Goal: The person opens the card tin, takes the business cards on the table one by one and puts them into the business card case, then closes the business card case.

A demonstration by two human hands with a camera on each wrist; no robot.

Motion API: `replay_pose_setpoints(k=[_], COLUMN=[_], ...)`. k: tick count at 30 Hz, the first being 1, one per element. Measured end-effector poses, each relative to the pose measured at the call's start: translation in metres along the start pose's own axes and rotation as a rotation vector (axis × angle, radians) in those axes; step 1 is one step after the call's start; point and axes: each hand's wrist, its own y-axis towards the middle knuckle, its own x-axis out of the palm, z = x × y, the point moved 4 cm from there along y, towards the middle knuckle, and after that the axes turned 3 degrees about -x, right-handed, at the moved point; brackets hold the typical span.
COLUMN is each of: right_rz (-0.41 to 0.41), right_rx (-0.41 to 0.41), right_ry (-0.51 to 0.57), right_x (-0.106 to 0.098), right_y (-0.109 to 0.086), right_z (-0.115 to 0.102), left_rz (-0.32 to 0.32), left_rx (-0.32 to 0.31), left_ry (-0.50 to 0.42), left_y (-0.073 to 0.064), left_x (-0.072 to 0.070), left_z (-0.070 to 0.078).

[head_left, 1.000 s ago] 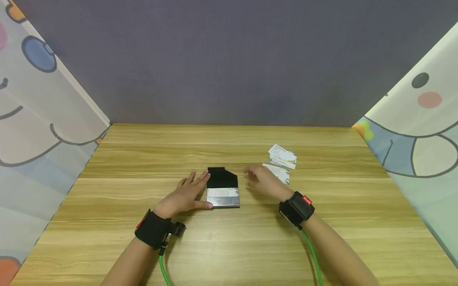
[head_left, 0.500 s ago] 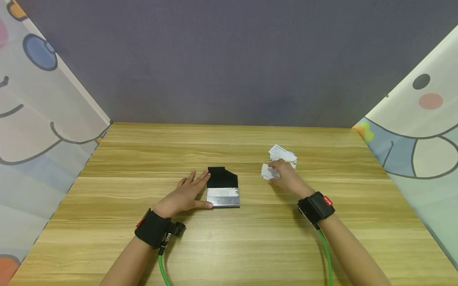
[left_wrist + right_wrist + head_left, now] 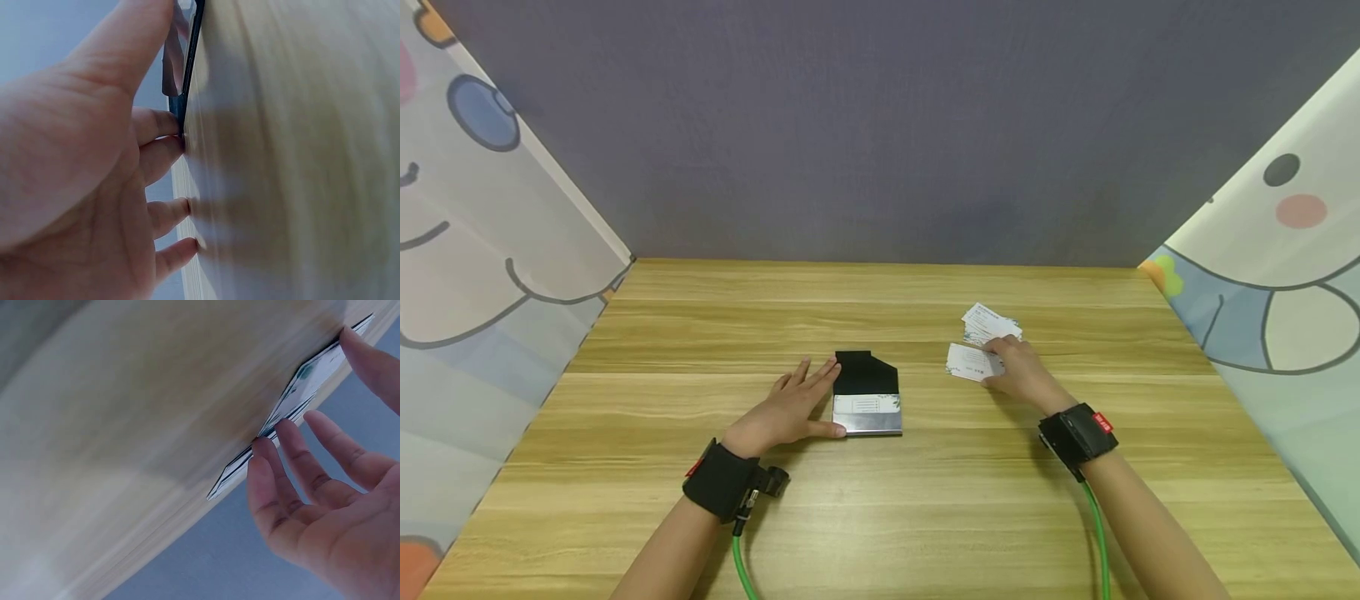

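An open business card holder (image 3: 867, 422), with a black inner lid and a silver pocket, lies on the table with a printed card (image 3: 867, 404) in it. My left hand (image 3: 782, 414) is spread flat beside it, thumb at the front left corner and fingertips along the left edge. In the left wrist view the fingers (image 3: 164, 215) touch the wood. My right hand (image 3: 1024, 377) grips a small stack of business cards (image 3: 968, 360) on the table. In the right wrist view its thumb sits at one edge of the stack (image 3: 319, 367) and fingers at the opposite edge.
A second, fanned pile of business cards (image 3: 988, 321) lies just behind the gripped stack. Both wrists wear black camera straps with green cables (image 3: 1093, 521). A grey partition (image 3: 880, 133) stands along the back edge of the wooden table (image 3: 880, 517).
My right hand has moved right from beside the card holder to the nearer card stack, which now sits slightly turned in its grip. The left hand and the holder have stayed still.
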Motion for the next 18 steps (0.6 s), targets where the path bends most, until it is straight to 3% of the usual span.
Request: replay_pose_setpoints(k=[18], right_rz=[0.027], right_rx=[0.027], right_ry=[0.004], right_x=[0.0006], right_y=[0.0005], right_z=[0.0022], left_rz=[0.007], left_rx=[0.006], left_ry=[0.004], left_y=[0.0001], left_x=[0.0], left_z=[0.0003])
